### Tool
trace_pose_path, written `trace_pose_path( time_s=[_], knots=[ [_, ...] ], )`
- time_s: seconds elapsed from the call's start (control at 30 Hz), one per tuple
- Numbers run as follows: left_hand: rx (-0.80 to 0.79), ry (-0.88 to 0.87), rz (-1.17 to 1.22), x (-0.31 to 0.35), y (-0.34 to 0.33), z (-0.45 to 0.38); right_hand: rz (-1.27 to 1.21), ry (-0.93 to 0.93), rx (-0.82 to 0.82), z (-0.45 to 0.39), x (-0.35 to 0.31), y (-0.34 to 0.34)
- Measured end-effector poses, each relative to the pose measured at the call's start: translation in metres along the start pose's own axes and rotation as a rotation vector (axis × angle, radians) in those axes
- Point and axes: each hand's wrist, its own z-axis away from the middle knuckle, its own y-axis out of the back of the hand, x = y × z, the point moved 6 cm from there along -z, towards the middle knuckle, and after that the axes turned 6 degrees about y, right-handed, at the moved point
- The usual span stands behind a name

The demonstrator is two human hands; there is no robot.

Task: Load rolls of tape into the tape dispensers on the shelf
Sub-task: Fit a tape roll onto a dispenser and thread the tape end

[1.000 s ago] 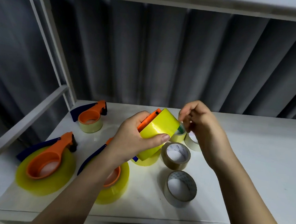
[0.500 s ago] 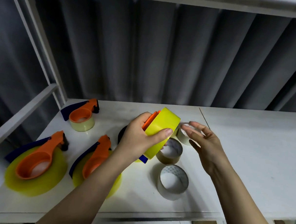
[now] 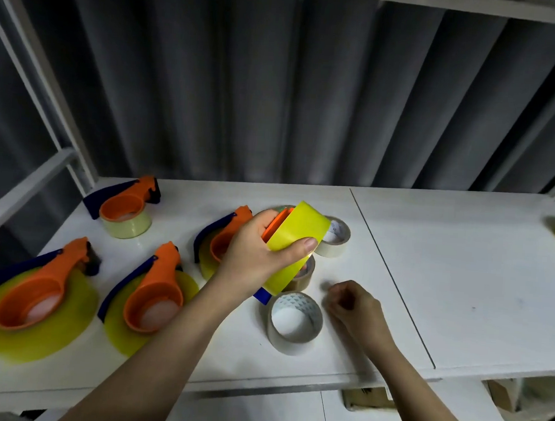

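Right hand (image 3: 353, 309) has dropped away, loosely curled, empty; left hand (image 3: 263, 258) still grips the loaded yellow dispenser (image 3: 295, 244), ready to set down

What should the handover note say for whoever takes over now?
Left hand grips a yellow roll with an orange dispenser in it, lifted off the shelf.
Right hand loosely curled, holds nothing, beside the clear roll.
Done: four loaded dispensers lie on the left.
Left: set the held one down; the clear roll plus two more rolls behind it lie loose, no empty dispenser visible.
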Motion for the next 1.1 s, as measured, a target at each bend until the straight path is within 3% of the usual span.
trace_pose_path(
  time_s=[0.27, 0.47, 0.6, 0.7, 0.77, 0.83, 0.9, 1.0, 1.1],
  knots=[
    [0.019, 0.013, -0.019, 0.002, -0.004, 0.006, 0.134, 0.175, 0.126, 0.005, 0.005, 0.000],
    [0.030, 0.010, -0.056, 0.003, -0.005, 0.007, 0.409, 0.508, 0.164, 0.007, -0.001, -0.003],
    [0.036, 0.013, -0.077, 0.003, -0.006, 0.006, 0.430, 0.495, 0.161, 0.002, -0.001, -0.005],
    [0.036, 0.028, -0.080, 0.001, -0.005, 0.004, 0.368, 0.397, 0.130, -0.006, 0.006, -0.007],
    [0.042, 0.039, -0.081, -0.001, -0.004, 0.003, 0.079, 0.224, 0.141, -0.010, 0.002, 0.002],
    [0.054, 0.041, -0.092, -0.002, -0.003, 0.002, -0.251, 0.149, 0.253, -0.010, -0.023, 0.021],
    [0.062, 0.025, -0.093, 0.000, -0.002, 0.001, -0.359, 0.312, 0.340, -0.004, -0.075, 0.047],
    [0.074, 0.005, -0.132, 0.003, 0.000, 0.001, -0.306, 0.642, 0.234, 0.007, -0.150, 0.066],
    [0.084, -0.044, -0.176, 0.009, 0.001, 0.003, -0.217, 0.734, 0.121, 0.009, -0.175, 0.065]
  ],
)
